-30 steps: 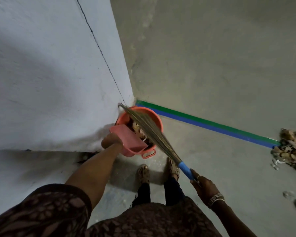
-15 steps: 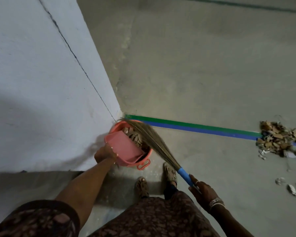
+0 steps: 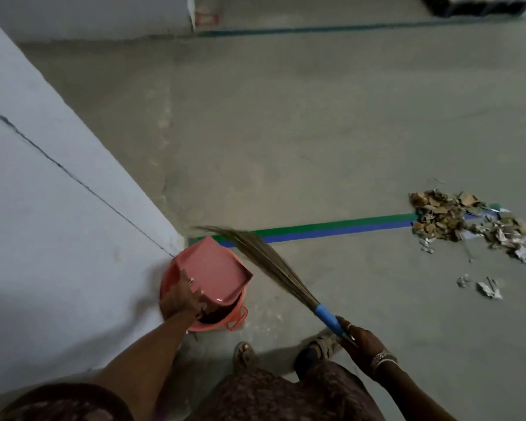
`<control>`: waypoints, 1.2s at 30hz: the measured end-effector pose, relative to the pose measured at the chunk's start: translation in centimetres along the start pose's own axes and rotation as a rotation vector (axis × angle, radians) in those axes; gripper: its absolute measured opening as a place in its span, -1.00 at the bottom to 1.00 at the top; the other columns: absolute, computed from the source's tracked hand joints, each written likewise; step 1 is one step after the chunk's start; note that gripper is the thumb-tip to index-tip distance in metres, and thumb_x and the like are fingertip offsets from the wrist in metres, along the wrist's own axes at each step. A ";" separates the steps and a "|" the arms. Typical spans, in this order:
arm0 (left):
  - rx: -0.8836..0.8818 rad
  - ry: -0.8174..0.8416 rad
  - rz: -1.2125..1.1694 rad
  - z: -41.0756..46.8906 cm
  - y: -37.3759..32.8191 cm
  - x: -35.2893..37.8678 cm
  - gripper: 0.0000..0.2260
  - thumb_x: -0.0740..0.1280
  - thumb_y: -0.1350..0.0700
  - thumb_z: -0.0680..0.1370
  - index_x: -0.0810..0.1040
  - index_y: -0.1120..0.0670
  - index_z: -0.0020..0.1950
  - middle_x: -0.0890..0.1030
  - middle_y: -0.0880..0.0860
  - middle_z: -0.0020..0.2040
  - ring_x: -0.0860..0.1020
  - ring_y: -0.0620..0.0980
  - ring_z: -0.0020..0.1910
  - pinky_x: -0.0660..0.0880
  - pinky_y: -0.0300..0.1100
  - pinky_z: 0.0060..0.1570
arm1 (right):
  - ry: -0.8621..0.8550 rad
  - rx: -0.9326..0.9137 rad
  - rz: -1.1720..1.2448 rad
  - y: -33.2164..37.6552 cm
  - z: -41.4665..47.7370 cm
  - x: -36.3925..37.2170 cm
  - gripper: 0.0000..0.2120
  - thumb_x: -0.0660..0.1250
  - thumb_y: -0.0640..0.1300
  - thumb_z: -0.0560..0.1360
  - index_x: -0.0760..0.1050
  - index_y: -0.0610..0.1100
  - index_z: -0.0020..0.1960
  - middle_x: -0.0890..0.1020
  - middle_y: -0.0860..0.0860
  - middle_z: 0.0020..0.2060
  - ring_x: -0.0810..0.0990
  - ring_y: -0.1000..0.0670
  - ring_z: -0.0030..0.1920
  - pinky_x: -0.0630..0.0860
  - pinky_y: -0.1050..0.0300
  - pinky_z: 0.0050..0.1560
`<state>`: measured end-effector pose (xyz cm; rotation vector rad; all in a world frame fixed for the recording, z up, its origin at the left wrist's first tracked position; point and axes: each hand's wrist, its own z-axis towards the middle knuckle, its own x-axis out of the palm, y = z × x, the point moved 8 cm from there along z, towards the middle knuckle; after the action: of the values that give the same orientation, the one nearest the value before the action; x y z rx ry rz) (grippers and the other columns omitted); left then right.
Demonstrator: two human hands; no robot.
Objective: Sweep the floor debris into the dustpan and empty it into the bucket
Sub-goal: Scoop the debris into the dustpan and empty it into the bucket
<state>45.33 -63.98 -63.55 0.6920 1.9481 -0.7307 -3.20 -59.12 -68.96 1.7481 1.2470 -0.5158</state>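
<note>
Emptying the dustpan (image 3: pixel 217 267): the left hand (image 3: pixel 181 300) grips its handle, with the pan held over the bucket (image 3: pixel 166 281) directly beneath that grip. Tilt fully and let loose matter drop before lifting clear. The right hand (image 3: pixel 360 338) clasps the broom (image 3: pixel 325 314); the remaining debris (image 3: pixel 450 218) lies well beyond its bristles.

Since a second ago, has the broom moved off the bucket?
Yes. The broom lay with its bristles across the bucket mouth; now it has swung right of the bucket, crossing the green and blue tape line.
</note>
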 end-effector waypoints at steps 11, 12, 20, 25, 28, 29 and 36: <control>0.363 0.119 0.128 -2.2 -19.5 3.9 -0.42 0.41 -0.24 0.47 0.39 -0.14 0.46 0.63 0.08 0.18 0.60 0.19 0.12 0.53 -0.01 -0.03 | -0.022 0.337 0.239 -14.3 -4.1 -4.0 -0.33 0.43 -0.05 0.49 0.26 0.01 0.53 0.57 -0.01 0.29 0.56 -0.04 0.25 0.42 0.23 0.12; 0.401 0.117 0.145 -2.8 -21.8 4.3 -0.40 0.42 -0.26 0.46 0.38 -0.16 0.46 0.63 0.06 0.19 0.61 0.17 0.13 0.54 -0.03 -0.02 | -0.039 0.364 0.270 -15.5 -4.4 -4.5 -0.34 0.42 -0.05 0.49 0.26 0.02 0.53 0.57 -0.01 0.30 0.56 -0.04 0.26 0.43 0.20 0.15; 0.630 0.134 0.271 -7.1 -37.5 9.0 -0.35 0.44 -0.28 0.43 0.37 -0.17 0.47 0.65 0.12 0.12 0.61 0.21 0.09 0.50 -0.03 -0.03 | -0.188 0.558 0.489 -24.9 -7.5 -6.5 -0.40 0.36 0.08 0.49 0.29 0.14 0.50 0.64 0.06 0.06 0.53 0.11 -0.24 0.54 0.19 -0.16; 0.760 0.121 0.324 -10.2 -46.5 12.1 -0.34 0.46 -0.24 0.43 0.36 -0.14 0.48 0.64 0.14 0.11 0.62 0.21 0.07 0.51 -0.04 0.00 | -0.300 0.635 0.594 -28.9 -9.9 -8.0 -0.45 0.34 0.09 0.51 0.33 0.14 0.47 0.65 0.06 0.05 0.59 0.09 -0.17 0.53 0.20 -0.16; 0.809 0.131 0.339 -11.9 -51.6 14.2 -0.32 0.43 -0.27 0.45 0.31 -0.14 0.51 0.63 0.16 0.12 0.61 0.23 0.07 0.51 -0.05 -0.02 | -0.370 0.685 0.676 -31.1 -11.1 -8.6 -0.47 0.37 0.03 0.51 0.38 0.06 0.46 0.65 0.03 0.11 0.62 0.01 0.02 0.55 0.10 0.02; 0.822 0.140 0.328 -12.4 -53.1 14.8 -0.33 0.43 -0.28 0.45 0.32 -0.14 0.50 0.63 0.17 0.11 0.61 0.24 0.06 0.50 -0.04 -0.03 | -0.385 0.702 0.694 -31.8 -11.3 -8.8 -0.49 0.37 0.02 0.50 0.40 0.07 0.44 0.66 0.04 0.08 0.63 0.01 -0.01 0.56 0.10 -0.01; 0.900 0.196 0.364 -14.7 -63.3 20.8 -0.41 0.44 -0.24 0.46 0.38 -0.11 0.43 0.64 0.16 0.09 0.62 0.22 0.03 0.45 -0.09 -0.09 | -0.471 0.859 0.768 -37.6 -11.5 -11.8 -0.57 0.36 -0.01 0.49 0.46 0.07 0.35 0.62 0.10 -0.16 0.54 0.10 -0.30 0.52 0.17 -0.27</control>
<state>-16.90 -91.88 -62.64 1.6549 1.5220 -1.3439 -43.67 -52.33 -70.29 2.4037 -0.0739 -0.9890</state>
